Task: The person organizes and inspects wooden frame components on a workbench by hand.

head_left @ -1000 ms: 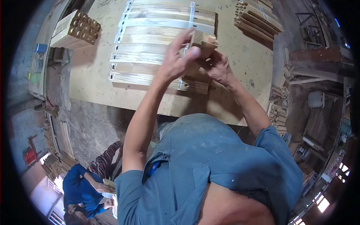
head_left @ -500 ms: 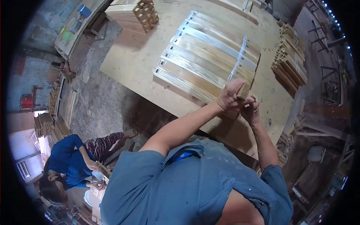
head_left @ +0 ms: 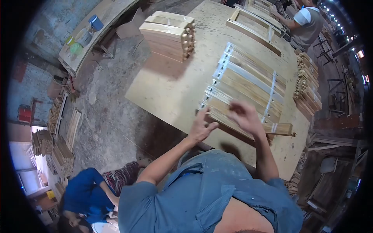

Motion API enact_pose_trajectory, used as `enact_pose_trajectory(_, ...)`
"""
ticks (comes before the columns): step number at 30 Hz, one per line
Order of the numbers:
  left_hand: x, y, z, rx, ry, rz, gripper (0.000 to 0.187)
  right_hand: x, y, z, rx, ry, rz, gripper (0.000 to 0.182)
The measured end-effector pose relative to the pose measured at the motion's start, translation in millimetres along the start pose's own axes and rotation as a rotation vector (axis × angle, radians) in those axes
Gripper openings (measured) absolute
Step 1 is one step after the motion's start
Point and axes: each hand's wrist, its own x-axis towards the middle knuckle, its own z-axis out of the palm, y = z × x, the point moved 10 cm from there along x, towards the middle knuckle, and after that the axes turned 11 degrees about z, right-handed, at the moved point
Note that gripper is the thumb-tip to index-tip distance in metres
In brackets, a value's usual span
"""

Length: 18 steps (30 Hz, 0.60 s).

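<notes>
A row of flat wooden slats lies side by side on the worktable, with clear film and a line of dark slots along the left ends. Across their right part runs a pale strap. My left hand is at the near left corner of the row, fingers spread, index fingertip by the slotted edge. Over the near slats is my right hand, slightly blurred, its fingers bent and apart with nothing seen in them. Just right of it, a short wooden piece lies at the row's near right corner.
A stack of wooden blocks stands at the table's far left. Bundled wood lines the right edge, and a wooden frame lies at the back. One person is low at left; another works at upper right.
Both hands have let go of the wooden piece they held together, which now lies at the right. They have separated, the left hand going farther left. The camera view has shifted.
</notes>
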Motion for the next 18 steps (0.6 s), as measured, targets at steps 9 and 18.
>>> enact_pose_trajectory(9,-26.4,-44.6,-225.7,0.115,0.438,-0.123,0.048,287.9,-125.4,105.3,-0.493,0.463,-0.169,0.061)
enact_pose_trajectory(18,4.4,-36.9,-226.5,0.065,0.502,-0.104,0.043,254.1,-146.9,96.1,-0.584,0.514,-0.600,0.048)
